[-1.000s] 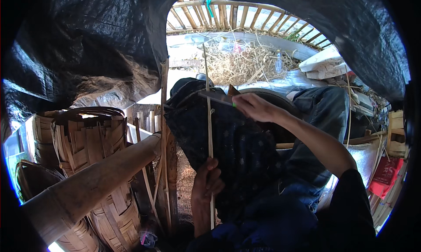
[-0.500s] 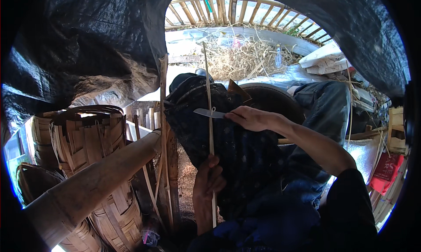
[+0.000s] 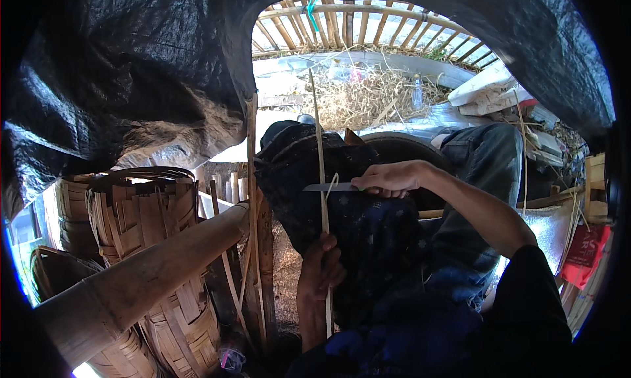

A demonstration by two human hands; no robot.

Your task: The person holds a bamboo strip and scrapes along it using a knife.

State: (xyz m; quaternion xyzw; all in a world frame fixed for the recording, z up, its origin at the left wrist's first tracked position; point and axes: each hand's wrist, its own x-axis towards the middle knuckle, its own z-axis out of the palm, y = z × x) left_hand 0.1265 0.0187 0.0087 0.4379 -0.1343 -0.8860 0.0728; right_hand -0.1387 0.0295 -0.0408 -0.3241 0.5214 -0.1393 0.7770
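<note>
A long thin bamboo strip [image 3: 319,141] stands nearly upright in the picture, over the dark cloth [image 3: 289,181] across my legs. Low on the strip, my left hand [image 3: 322,266] is closed around it, and its lower end shows below the fist. My right hand [image 3: 391,179] grips a knife [image 3: 336,187] whose handle is mostly hidden by the fingers. The blade points left and lies across the strip, touching it. A pale curled shaving [image 3: 334,182] rises where blade and strip meet.
A thick bamboo pole [image 3: 144,273] slants across the left, in front of woven bamboo baskets [image 3: 135,213]. Dark plastic sheeting [image 3: 131,62] hangs above. Beyond my knees lies a heap of shavings [image 3: 355,95] with a clear bottle [image 3: 417,92]. A red packet [image 3: 585,253] is at the right.
The knife and my right hand have moved slightly down and right along the strip, and the curled shaving has grown longer. The whole view has shifted a little.
</note>
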